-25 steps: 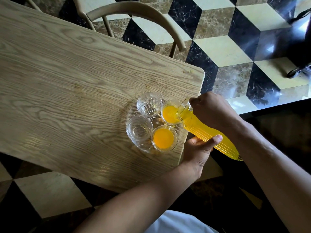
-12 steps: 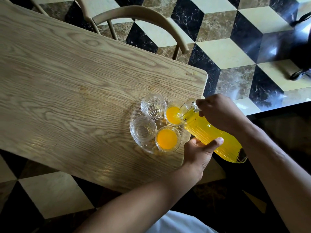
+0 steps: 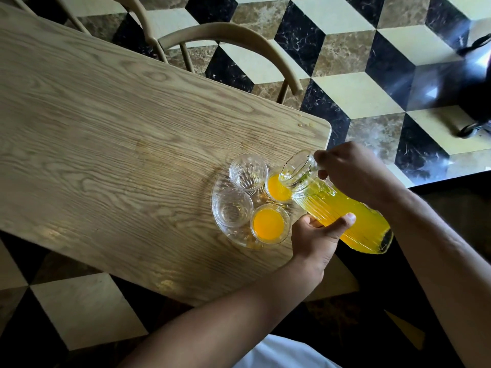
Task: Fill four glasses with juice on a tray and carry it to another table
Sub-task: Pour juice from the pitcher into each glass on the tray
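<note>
A round clear glass tray [image 3: 218, 197] sits near the right end of the wooden table [image 3: 106, 144]. On it stand four small glasses: two hold orange juice [image 3: 269, 224] [image 3: 277, 187], and two are empty [image 3: 248, 172] [image 3: 232, 208]. A ribbed glass jug of juice [image 3: 342, 211] is tilted, its spout over the far-right filled glass. My right hand [image 3: 353, 172] grips the jug's handle near the neck. My left hand [image 3: 318, 236] cups the jug's body from below, thumb on its side.
A curved wooden chair back [image 3: 233, 38] stands behind the table's far edge. The floor is cube-patterned marble tile [image 3: 358, 83]. The table's right corner [image 3: 325, 128] lies just beyond the tray. A dark object [image 3: 475, 86] sits on the floor at the far right.
The jug has tipped back toward upright, its spout lifting off the far-right glass, which now holds juice. Both hands stay on the jug.
</note>
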{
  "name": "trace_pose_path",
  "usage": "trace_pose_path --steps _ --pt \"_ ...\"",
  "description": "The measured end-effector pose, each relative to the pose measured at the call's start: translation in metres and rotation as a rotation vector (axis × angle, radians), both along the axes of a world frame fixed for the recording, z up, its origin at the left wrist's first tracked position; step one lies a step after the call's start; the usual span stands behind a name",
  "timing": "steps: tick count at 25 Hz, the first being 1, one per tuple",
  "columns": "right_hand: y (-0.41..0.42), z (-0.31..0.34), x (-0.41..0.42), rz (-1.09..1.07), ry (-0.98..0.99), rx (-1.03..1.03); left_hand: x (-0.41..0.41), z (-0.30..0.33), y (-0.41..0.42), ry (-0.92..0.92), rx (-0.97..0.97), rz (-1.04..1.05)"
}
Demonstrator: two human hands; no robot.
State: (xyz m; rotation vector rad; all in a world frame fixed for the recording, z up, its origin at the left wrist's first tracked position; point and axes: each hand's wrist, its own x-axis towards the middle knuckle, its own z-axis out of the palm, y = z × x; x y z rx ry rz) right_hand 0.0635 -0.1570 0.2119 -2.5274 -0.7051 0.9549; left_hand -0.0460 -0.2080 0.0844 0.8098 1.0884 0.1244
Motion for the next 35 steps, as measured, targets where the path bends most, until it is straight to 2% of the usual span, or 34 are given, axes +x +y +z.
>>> trace_pose_path --steps 16,20,35 --pt "0.04 0.004 -0.01 0.261 -0.04 -0.052 0.001 0.002 0.025 0.016 -0.05 0.113" --pt "0.048 -0.001 -0.011 0.226 -0.108 -0.065 0.001 0.004 0.026 0.005 -0.093 0.143" --pt "0.066 -0.019 -0.019 0.267 -0.139 -0.119 -0.004 0.017 0.032 -0.01 -0.119 0.225"
